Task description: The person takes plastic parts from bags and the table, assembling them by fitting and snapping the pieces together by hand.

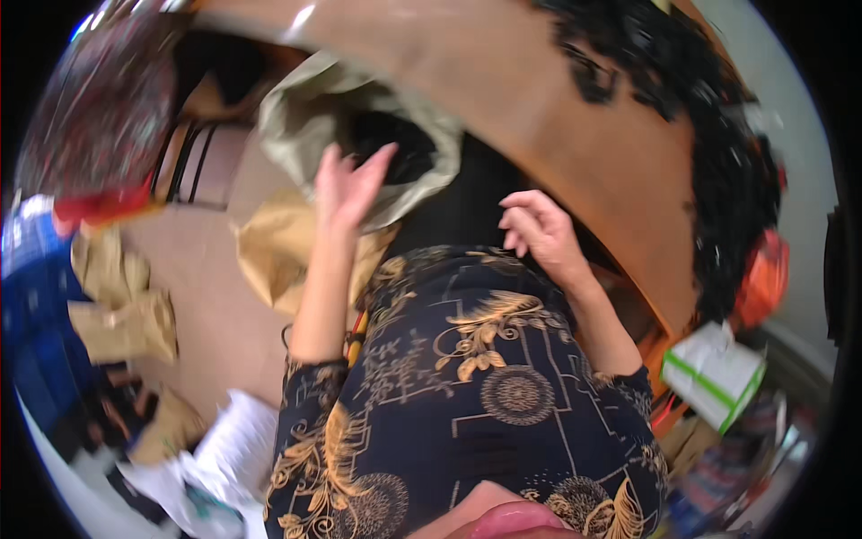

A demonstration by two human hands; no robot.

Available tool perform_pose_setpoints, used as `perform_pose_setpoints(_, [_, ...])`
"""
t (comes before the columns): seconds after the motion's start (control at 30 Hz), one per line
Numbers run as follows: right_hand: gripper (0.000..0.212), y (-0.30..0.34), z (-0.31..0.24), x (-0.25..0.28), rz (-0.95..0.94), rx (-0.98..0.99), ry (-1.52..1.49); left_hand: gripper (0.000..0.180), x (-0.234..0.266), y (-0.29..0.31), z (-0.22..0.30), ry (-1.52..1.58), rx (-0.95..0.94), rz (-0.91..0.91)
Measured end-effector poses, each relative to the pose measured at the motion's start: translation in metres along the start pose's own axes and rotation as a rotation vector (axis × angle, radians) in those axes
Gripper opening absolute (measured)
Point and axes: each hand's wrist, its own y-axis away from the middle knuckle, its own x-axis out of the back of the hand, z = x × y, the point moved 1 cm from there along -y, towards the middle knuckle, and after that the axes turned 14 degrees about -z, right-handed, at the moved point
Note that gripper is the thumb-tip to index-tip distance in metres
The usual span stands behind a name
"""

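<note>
My left hand (348,187) reaches over the mouth of a pale woven sack (296,112), thumb and fingers spread, with nothing seen in it. Dark black material (404,148) lies inside the sack, its kind unclear from blur. Beside the curved edge of the brown table (503,85), above my dark-clothed lap, hovers my right hand (544,235). Its fingers are loosely bent and slightly apart, and no object shows between them. Heaped along the table's far right side are many glossy black pieces (736,198), too blurred to name.
A tan sack (274,256) sits on the floor below the pale one. On the left are a red-edged bundle (99,135), blue crates (40,287), folded brown bags (126,314) and white bags (238,440). To the right are an orange bag (763,278) and a white-green box (714,375).
</note>
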Motion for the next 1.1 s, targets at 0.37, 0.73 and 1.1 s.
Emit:
perform_pose_setpoints(0.37, [0.009, 0.083, 0.017, 0.086, 0.724, 0.267, 0.204, 0.012, -0.083, -0.014, -0.089, -1.621, -0.552, -0.395])
perform_pose_setpoints(0.73, [0.018, 0.158, 0.011, 0.201, 1.205, 0.130, 0.980, 0.027, -0.189, -0.125, -0.204, -2.845, -0.549, -1.215])
perform_pose_setpoints(1.1, [0.033, 0.131, -0.035, 0.246, 0.698, -0.031, 1.538, 0.031, -0.194, -0.082, -0.202, -2.884, -0.093, -1.218])
